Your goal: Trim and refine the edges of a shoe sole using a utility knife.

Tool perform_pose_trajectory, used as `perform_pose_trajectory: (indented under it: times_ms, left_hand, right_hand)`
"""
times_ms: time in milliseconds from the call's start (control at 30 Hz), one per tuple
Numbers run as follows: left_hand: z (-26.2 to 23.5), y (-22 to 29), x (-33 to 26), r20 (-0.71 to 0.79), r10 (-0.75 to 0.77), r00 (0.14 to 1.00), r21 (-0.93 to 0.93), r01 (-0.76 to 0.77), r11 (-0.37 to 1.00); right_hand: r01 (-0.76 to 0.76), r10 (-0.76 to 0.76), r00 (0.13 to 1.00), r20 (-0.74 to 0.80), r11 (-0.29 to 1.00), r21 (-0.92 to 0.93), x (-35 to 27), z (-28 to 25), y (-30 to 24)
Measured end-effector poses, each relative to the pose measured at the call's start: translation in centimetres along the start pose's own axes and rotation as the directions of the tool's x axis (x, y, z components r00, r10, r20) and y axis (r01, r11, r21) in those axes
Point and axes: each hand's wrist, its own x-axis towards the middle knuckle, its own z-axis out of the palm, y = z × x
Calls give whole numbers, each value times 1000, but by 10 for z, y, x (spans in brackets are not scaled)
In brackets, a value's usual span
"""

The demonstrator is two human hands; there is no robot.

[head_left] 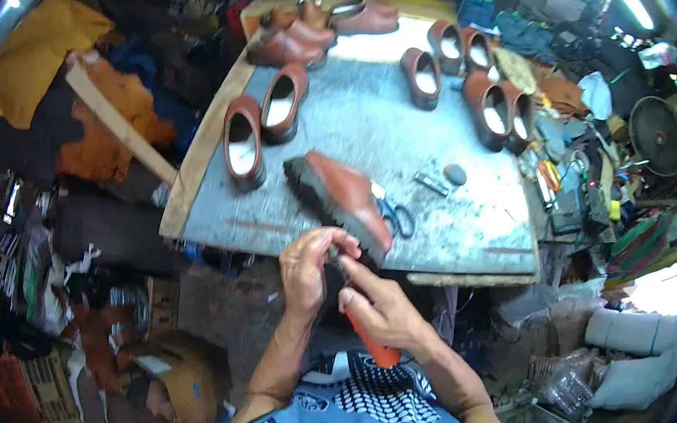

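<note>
At the near edge of the table, my right hand [382, 307] is wrapped round an orange-handled tool [380, 348]. Its handle sticks out below the palm, and its working end is mostly hidden between my hands. My left hand [304, 268] is closed with its fingers curled against the fingers of my right; whatever it pinches is too small to tell. Just beyond both hands, a reddish-brown leather shoe [347, 189] lies on its side, its dark sole turned towards me. Dark-handled scissors [399, 218] rest against its right side.
More brown shoes [287, 99] stand in pairs along the table's left side, others [488, 107] at the far right. A small flat metal piece [432, 183] and a dark rounded piece [455, 174] lie mid-table. Leather sheets [106, 122] are heaped at left; a fan [658, 136] stands at right.
</note>
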Motion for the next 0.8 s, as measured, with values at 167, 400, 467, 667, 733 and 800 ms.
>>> perform_pose_trajectory:
  times_ms: [167, 400, 467, 667, 733, 800]
  left_hand:
    - [3, 6, 1, 39, 2, 999, -236, 7, 972]
    - [5, 8, 10, 90, -36, 995, -255, 58, 965]
    - [7, 8, 8, 84, -26, 996, -269, 48, 962]
    - [11, 18, 6, 24, -45, 999, -111, 48, 993]
    - [9, 17, 8, 46, -17, 999, -119, 23, 993]
    - [13, 22, 9, 26, -39, 999, -101, 41, 994]
  right_hand:
    - [17, -24, 999, 48, 991, 129, 0, 0, -3]
    - [-3, -8, 998, 59, 981, 196, 6, -8, -10]
    - [22, -26, 999, 20, 984, 174, 3, -5, -5]
    - [67, -64, 997, -33, 994, 84, 0, -4, -2]
    - [61, -56, 997, -51, 993, 101, 1, -5, -4]
    - [17, -16, 1000, -11, 994, 105, 2, -8, -8]
